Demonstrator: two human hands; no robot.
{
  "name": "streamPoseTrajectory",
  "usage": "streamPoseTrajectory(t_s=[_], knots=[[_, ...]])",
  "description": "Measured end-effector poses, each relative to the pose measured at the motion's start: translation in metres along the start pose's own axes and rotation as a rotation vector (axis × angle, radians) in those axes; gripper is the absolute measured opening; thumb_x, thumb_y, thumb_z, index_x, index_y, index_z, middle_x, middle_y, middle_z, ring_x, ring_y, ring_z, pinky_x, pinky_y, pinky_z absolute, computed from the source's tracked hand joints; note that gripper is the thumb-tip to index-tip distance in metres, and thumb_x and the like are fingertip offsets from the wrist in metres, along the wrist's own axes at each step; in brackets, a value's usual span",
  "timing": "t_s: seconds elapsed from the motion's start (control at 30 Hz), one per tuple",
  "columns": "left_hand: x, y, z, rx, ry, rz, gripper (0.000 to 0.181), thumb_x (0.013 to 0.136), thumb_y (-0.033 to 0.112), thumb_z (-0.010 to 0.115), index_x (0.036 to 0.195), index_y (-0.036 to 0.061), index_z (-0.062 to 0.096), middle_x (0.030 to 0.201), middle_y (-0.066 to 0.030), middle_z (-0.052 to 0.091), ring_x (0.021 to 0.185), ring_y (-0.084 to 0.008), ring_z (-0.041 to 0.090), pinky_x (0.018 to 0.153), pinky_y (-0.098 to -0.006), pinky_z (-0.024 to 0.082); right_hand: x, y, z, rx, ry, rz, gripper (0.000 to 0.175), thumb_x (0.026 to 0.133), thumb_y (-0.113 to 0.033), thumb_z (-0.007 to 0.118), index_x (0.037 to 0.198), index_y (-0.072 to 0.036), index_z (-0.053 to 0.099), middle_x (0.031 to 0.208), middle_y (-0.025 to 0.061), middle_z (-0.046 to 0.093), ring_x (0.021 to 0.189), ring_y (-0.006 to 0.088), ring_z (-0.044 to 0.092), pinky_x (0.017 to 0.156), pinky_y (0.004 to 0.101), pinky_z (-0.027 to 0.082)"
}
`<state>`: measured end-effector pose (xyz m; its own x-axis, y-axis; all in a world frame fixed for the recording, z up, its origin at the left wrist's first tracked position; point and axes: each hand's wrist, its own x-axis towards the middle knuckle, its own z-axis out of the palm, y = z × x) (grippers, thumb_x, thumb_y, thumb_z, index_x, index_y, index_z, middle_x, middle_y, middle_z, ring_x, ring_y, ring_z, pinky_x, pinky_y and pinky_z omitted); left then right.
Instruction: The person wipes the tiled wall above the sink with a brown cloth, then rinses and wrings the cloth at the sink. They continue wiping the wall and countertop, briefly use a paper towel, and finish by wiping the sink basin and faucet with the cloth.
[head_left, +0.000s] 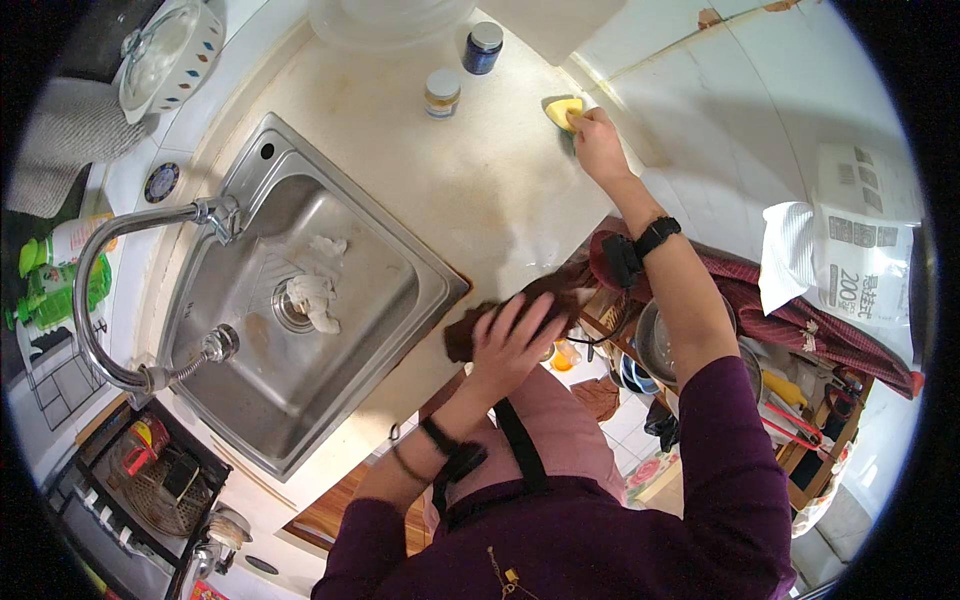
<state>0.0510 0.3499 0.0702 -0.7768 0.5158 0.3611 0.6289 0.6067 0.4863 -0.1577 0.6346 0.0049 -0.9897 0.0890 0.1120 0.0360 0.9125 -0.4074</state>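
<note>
At the wall side of the pale countertop (420, 172), my right hand (600, 146) pinches a yellow sponge (562, 114), whose green underside just shows against the counter. My left hand (510, 345) lies with fingers spread over a dark brown cloth (465, 334) at the counter's front edge. The palm side is hidden, so any grip on the cloth cannot be seen. Two small jars stand beyond: one with a white lid (442, 94), one dark blue with a silvery lid (482, 49). Wet patches shine on the counter near the cloth.
Left of my hands is a stainless steel sink (375, 330) with wet white scraps (313, 300) at its drain. A chrome faucet (90, 285) arches over it. To the right, a shelf holds pans (660, 341) beside a dark red cloth (832, 330). A tissue pack (862, 247) hangs on the wall.
</note>
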Motion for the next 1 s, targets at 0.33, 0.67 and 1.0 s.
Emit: streamPoseTrajectory(t_s=[0.33, 0.67, 1.0], knots=[[0.068, -0.046, 0.089, -0.186, -0.387, 0.171, 0.056, 0.089, 0.03, 0.065, 0.142, 0.0175, 0.052, 0.157, -0.0086, 0.033, 0.149, -0.0281, 0.022, 0.12, -0.0566, 0.012, -0.009, 0.012, -0.04, 0.132, 0.037, 0.194, 0.035, 0.086, 0.003, 0.056, 0.117, -0.005, 0.07, 0.108, 0.0179, 0.061, 0.096, 0.0316, 0.062, 0.086, 0.0359, 0.05], [0.154, -0.15, 0.071, 0.45, -0.047, -0.211, 0.06, 0.094, 0.036, 0.06, 0.148, 0.0177, 0.043, 0.156, -0.0125, 0.033, 0.144, -0.0371, 0.027, 0.114, -0.0594, 0.024, -0.01, 0.016, -0.009, 0.019, 0.211, 0.125, 0.036, 0.082, 0.005, 0.058, 0.114, -0.003, 0.071, 0.103, 0.02, 0.061, 0.095, 0.0373, 0.059, 0.087, 0.0415, 0.049], [0.062, -0.076, 0.065, -0.059, -0.308, -0.075, 0.064, 0.088, 0.033, 0.069, 0.145, 0.0138, 0.047, 0.158, -0.0075, 0.031, 0.147, -0.0329, 0.025, 0.118, -0.0547, 0.025, -0.032, -0.032, -0.013, -0.033, 0.044, 0.038, 0.037, 0.08, 0.006, 0.056, 0.115, -0.001, 0.069, 0.098, 0.0226, 0.059, 0.092, 0.0371, 0.058, 0.085, 0.0418, 0.05]])
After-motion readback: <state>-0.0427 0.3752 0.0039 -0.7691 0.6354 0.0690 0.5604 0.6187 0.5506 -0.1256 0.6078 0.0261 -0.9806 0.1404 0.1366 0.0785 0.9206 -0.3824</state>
